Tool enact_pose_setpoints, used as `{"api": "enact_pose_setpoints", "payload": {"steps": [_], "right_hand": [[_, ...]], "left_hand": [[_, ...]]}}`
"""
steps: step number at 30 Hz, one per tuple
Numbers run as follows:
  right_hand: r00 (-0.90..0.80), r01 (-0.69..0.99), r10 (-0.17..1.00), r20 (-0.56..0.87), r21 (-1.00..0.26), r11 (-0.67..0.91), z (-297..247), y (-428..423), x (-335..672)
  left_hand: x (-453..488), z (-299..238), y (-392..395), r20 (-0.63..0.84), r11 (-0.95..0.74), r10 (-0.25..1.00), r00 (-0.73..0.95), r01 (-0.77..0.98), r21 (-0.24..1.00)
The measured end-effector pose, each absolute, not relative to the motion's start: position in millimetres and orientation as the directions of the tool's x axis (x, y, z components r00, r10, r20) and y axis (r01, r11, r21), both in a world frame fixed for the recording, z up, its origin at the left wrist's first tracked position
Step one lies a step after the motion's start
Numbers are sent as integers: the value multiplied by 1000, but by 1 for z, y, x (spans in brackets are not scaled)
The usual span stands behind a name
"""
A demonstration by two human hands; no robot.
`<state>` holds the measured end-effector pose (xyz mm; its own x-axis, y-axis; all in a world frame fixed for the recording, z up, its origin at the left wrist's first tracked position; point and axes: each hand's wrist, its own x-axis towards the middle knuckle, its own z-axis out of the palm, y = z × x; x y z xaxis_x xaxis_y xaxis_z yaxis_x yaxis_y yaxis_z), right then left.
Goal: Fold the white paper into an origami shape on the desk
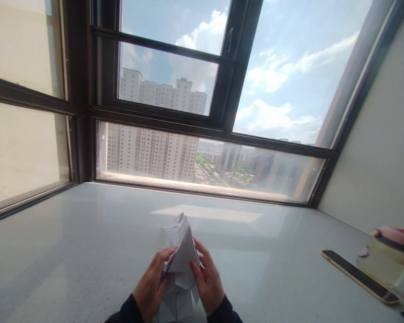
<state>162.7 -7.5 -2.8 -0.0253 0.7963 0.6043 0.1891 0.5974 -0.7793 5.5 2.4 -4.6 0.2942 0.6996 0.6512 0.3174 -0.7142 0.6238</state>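
Observation:
A folded white paper model [183, 258] with a pointed top stands between my two hands, low in the middle of the head view. My left hand [153, 279] grips its left side, the fingers along a folded edge. On the other side my right hand [208, 279] pinches the paper, thumb on the near face and fingers behind. Layered flaps and points show at the back of the model, and a wider folded part extends below toward me. What shape the paper makes, I cannot tell.
The pale speckled sill [87, 251] spreads around my hands. At the right lie a phone [360, 276] and, behind it, a clear bottle [387, 255] with a pink lid, partly blurred. Dark-framed windows [164, 119] rise at the back and left; a white wall [380, 148] bounds the right.

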Motion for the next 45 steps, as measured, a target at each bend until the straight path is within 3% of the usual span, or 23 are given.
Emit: {"api": "enact_pose_setpoints", "payload": {"steps": [5,13,20,24,29,36,39,45], "right_hand": [[10,370,761,648,-710,600,2,-7,170],[-23,613,747,664,-581,535,-1,-2,175],[29,813,796,604,-477,332,-22,7,188],[83,894,775,627,-390,220,-39,10,193],[-27,859,815,578,-404,315,-42,7,183],[-174,615,815,553,-585,529,-15,-7,166],[-191,543,822,536,-640,543,-11,-8,166],[-114,559,825,553,-651,514,-4,-8,166]], "left_hand": [[3,-2,2,737,-732,644,207,445,515],[-2,8,-6,670,-579,712,210,716,391],[-1,-6,1,566,-424,803,186,846,324],[-3,-19,6,479,-421,844,241,850,315],[0,-32,10,458,-430,849,261,847,314],[-3,-42,16,437,-566,807,398,732,379],[-3,-40,17,485,-603,782,391,672,431],[-4,-14,12,616,-681,710,342,556,477]]}}
